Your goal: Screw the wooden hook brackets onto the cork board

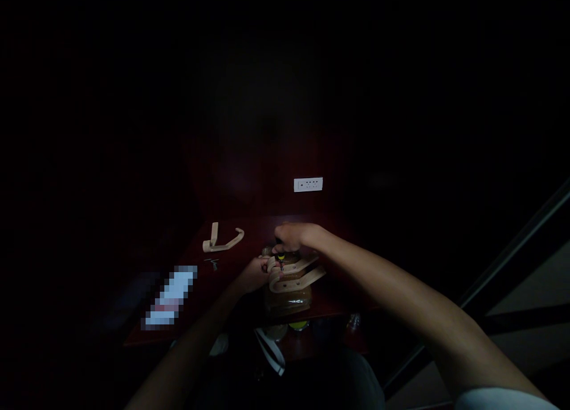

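Seemingly, your left fingers [262,266] are holding a wooden hook [288,269] steady below your right fingers [280,245], which are gripping a tool [281,257].

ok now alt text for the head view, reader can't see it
A person's right hand holds a yellow-banded tool at curved wooden pieces on a shiny wrapped bundle, the left hand at their rounded ends. Another wooden piece lies left on the dark table.

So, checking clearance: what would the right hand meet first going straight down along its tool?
The tool in the right hand points down at the wooden hook by the left hand, so probably that; whether it touches is unclear.
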